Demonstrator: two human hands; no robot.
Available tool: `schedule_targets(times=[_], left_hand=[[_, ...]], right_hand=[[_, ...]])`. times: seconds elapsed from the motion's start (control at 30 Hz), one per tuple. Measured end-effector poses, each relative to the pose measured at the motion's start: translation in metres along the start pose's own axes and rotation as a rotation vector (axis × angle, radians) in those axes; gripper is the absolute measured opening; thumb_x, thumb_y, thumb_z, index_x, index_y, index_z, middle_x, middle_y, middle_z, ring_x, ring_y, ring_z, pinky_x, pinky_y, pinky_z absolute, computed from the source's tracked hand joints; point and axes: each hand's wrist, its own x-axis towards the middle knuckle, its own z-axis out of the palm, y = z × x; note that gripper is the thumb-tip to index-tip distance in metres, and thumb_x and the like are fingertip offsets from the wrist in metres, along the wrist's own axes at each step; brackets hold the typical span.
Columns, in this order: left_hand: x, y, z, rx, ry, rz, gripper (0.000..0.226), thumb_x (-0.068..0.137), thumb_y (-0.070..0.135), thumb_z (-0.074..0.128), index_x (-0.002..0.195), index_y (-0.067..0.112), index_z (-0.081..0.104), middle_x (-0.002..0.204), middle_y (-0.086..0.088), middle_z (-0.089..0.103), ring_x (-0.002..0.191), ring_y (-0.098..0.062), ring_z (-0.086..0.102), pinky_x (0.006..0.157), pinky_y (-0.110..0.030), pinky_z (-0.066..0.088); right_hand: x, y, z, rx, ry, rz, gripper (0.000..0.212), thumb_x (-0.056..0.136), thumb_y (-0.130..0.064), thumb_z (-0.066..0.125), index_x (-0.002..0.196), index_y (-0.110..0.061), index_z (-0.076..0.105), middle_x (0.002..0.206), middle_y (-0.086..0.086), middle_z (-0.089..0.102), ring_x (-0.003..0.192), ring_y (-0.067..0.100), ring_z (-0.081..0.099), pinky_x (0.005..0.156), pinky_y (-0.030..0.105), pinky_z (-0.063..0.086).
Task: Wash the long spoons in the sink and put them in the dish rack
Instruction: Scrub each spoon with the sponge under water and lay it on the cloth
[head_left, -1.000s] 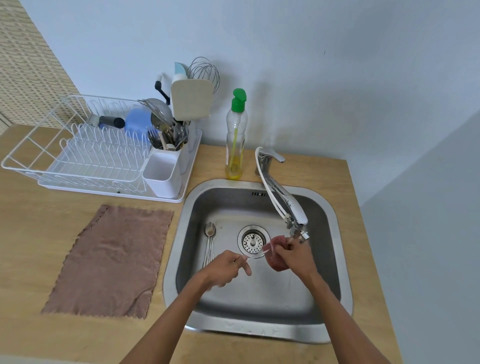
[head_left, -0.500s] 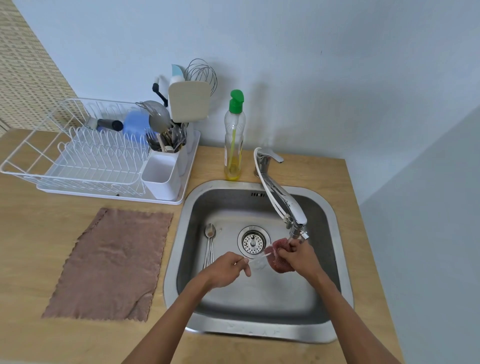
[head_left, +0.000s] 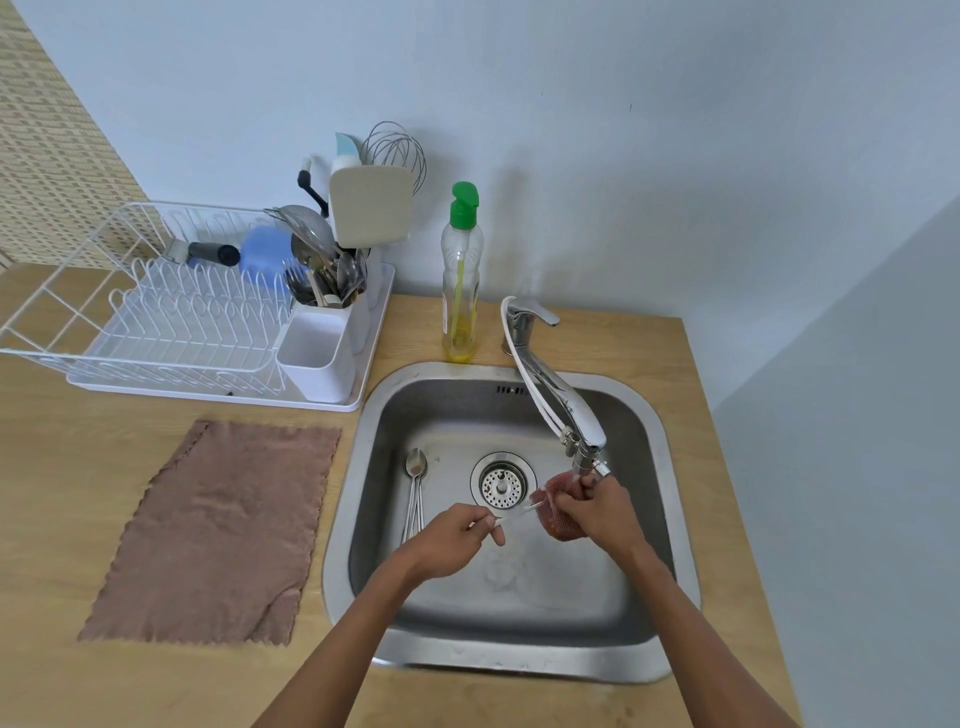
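Over the steel sink (head_left: 670, 525), my left hand (head_left: 457, 540) pinches the handle of a long spoon (head_left: 514, 516) that reaches right into a red mesh scrubber (head_left: 558, 512). My right hand (head_left: 602, 512) grips that scrubber just under the tap's spout (head_left: 584, 460); the spoon's bowl is hidden inside it. A few more long spoons (head_left: 414, 493) lie together on the sink floor at the left, bowls pointing away from me. The white wire dish rack (head_left: 140, 312) stands on the counter at the back left.
The rack's cutlery cup (head_left: 324, 296) is packed with utensils, with an empty white cup (head_left: 317, 358) in front. A green-capped soap bottle (head_left: 460, 280) stands behind the sink. A brown cloth (head_left: 218, 530) lies on the wooden counter to the left. The drain strainer (head_left: 501, 483) is mid-sink.
Both hands stay at the spout with spoon and scrubber, shifting only slightly; the camera has tilted a little.
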Motion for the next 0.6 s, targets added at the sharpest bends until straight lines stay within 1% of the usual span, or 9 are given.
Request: schedule_targets(times=[0.1, 0.2, 0.27, 0.33, 0.37, 0.43, 0.47, 0.53, 0.6], left_hand=[[-0.001, -0.001, 0.001, -0.038, -0.002, -0.006, 0.037, 0.107, 0.023, 0.039, 0.095, 0.012, 0.072, 0.056, 0.012, 0.039, 0.045, -0.001, 0.035, 0.050, -0.015, 0.031], [-0.002, 0.000, 0.005, -0.050, -0.001, -0.007, 0.037, 0.106, 0.025, 0.039, 0.095, 0.013, 0.072, 0.053, 0.012, 0.036, 0.044, -0.003, 0.032, 0.049, -0.018, 0.030], [-0.001, 0.002, 0.006, -0.067, 0.016, -0.012, 0.037, 0.106, 0.025, 0.039, 0.095, 0.012, 0.071, 0.054, 0.012, 0.036, 0.045, -0.003, 0.032, 0.049, -0.018, 0.030], [0.000, 0.003, 0.006, -0.069, 0.018, -0.017, 0.037, 0.106, 0.025, 0.038, 0.095, 0.012, 0.071, 0.054, 0.011, 0.036, 0.044, -0.003, 0.032, 0.048, -0.017, 0.030], [-0.001, 0.003, 0.005, -0.072, 0.012, -0.024, 0.037, 0.107, 0.024, 0.038, 0.095, 0.012, 0.071, 0.053, 0.011, 0.035, 0.043, -0.002, 0.031, 0.047, -0.017, 0.029], [-0.001, 0.002, 0.002, -0.092, -0.004, -0.046, 0.037, 0.107, 0.023, 0.037, 0.096, 0.012, 0.071, 0.051, 0.011, 0.033, 0.041, -0.002, 0.030, 0.044, -0.016, 0.027], [-0.002, 0.001, 0.000, -0.097, -0.017, -0.055, 0.038, 0.107, 0.023, 0.037, 0.097, 0.011, 0.071, 0.051, 0.010, 0.032, 0.040, -0.002, 0.029, 0.042, -0.016, 0.026], [-0.001, -0.002, -0.001, -0.108, -0.045, -0.073, 0.038, 0.107, 0.025, 0.037, 0.098, 0.011, 0.071, 0.051, 0.009, 0.029, 0.040, -0.004, 0.025, 0.041, -0.018, 0.023], [-0.001, -0.002, 0.000, -0.135, -0.067, -0.081, 0.038, 0.107, 0.027, 0.036, 0.099, 0.013, 0.070, 0.052, 0.008, 0.026, 0.042, -0.006, 0.023, 0.041, -0.020, 0.020]], right_hand=[[0.000, 0.000, 0.000, -0.020, 0.029, -0.008, 0.016, 0.080, -0.013, 0.077, 0.071, -0.022, 0.068, 0.073, 0.002, 0.072, 0.070, 0.013, 0.067, 0.067, 0.026, 0.052], [-0.003, -0.004, 0.004, -0.097, 0.121, -0.044, 0.014, 0.084, -0.013, 0.072, 0.071, -0.011, 0.067, 0.070, 0.004, 0.069, 0.066, 0.018, 0.066, 0.066, 0.033, 0.055], [-0.005, -0.006, 0.008, -0.118, 0.166, -0.050, 0.017, 0.088, -0.017, 0.068, 0.073, -0.012, 0.063, 0.066, -0.002, 0.063, 0.062, 0.013, 0.062, 0.063, 0.030, 0.048], [-0.006, -0.003, 0.010, -0.103, 0.177, -0.025, 0.017, 0.089, -0.022, 0.067, 0.075, -0.015, 0.062, 0.066, -0.005, 0.061, 0.065, 0.014, 0.060, 0.063, 0.024, 0.043], [-0.005, -0.001, 0.009, -0.080, 0.146, -0.003, 0.014, 0.089, -0.023, 0.068, 0.077, -0.016, 0.065, 0.069, -0.005, 0.063, 0.068, 0.014, 0.061, 0.061, 0.021, 0.042], [-0.003, 0.002, 0.004, -0.021, 0.013, 0.024, 0.006, 0.089, -0.021, 0.070, 0.088, -0.015, 0.072, 0.080, -0.002, 0.070, 0.076, 0.013, 0.065, 0.058, 0.015, 0.043], [-0.002, 0.003, 0.002, -0.001, -0.055, 0.023, 0.007, 0.088, -0.020, 0.071, 0.093, -0.015, 0.074, 0.083, -0.001, 0.071, 0.077, 0.011, 0.066, 0.058, 0.012, 0.044], [-0.002, 0.002, -0.001, -0.008, -0.099, 0.030, 0.002, 0.087, -0.017, 0.071, 0.087, -0.017, 0.073, 0.077, -0.003, 0.070, 0.070, 0.007, 0.065, 0.053, 0.007, 0.043], [-0.002, 0.002, 0.000, -0.074, 0.004, -0.001, 0.020, 0.086, -0.021, 0.071, 0.067, -0.021, 0.065, 0.064, -0.004, 0.065, 0.062, 0.011, 0.061, 0.051, 0.013, 0.042]])
